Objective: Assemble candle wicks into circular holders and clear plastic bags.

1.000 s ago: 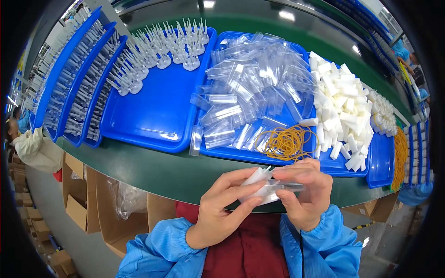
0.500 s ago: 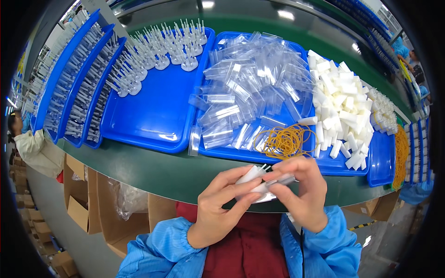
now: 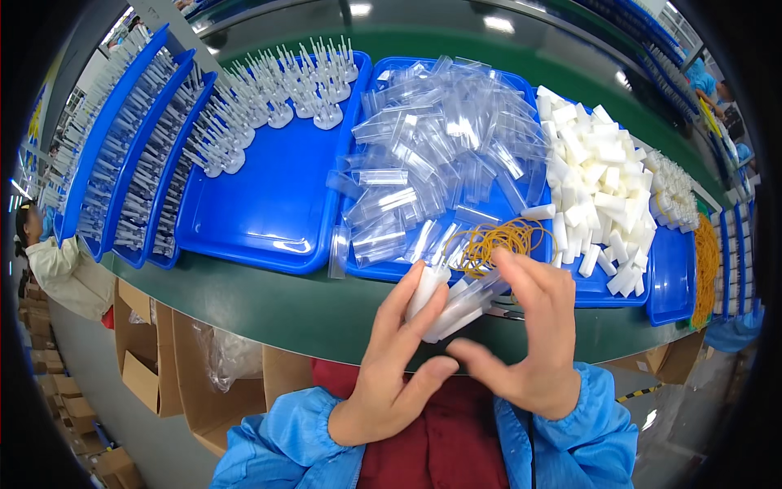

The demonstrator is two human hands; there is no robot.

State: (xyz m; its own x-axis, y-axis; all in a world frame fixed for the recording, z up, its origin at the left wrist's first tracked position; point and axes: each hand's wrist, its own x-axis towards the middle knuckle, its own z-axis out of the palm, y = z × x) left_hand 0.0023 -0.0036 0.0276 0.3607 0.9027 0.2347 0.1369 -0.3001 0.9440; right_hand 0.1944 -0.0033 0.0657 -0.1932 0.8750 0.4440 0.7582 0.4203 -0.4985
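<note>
Above the bench edge, my left hand [image 3: 389,367] holds a white foam block [image 3: 430,292] between its fingers, the thumb stretched apart. Against that block lies a clear plastic sleeve with white pieces inside [image 3: 460,314], slanting up toward my right hand [image 3: 529,350]. The right fingers and thumb are spread, and the sleeve's far end sits beside the index finger. Whether hidden right fingers touch it is unclear. Just beyond both hands, a heap of tan rubber bands [image 3: 497,244] lies at the front of a blue tray [image 3: 358,262] full of clear plastic sleeves [image 3: 444,130].
White foam blocks [image 3: 603,183] are heaped at the right. Left stands a blue tray [image 3: 252,208] with upright clear stemmed parts [image 3: 277,90] at its back, beside several stacked, tilted trays [image 3: 122,163]. Cardboard boxes [image 3: 204,383] stand below the green bench [image 3: 244,297].
My right thumb and fingers have opened from their pinch. The foam block and sleeve have tilted more upright, and my left thumb has moved off them.
</note>
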